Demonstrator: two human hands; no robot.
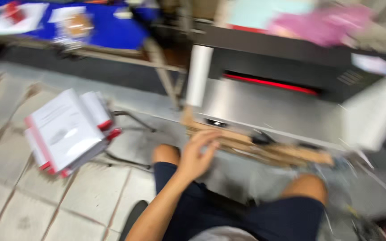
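Grey floor tiles with dark joints fill the lower left, and the whole view is blurred by motion. Nearest are the person's knees in dark shorts. Above the left knee the left hand (196, 154) hangs with fingers spread, holding nothing, just beside the cardboard strips (264, 149) under the metal machine (269, 105). A stack of booklets (65, 131) lies on a stool to the left. The right hand is out of sight.

Glossy paper booklets (65, 129), seemingly.
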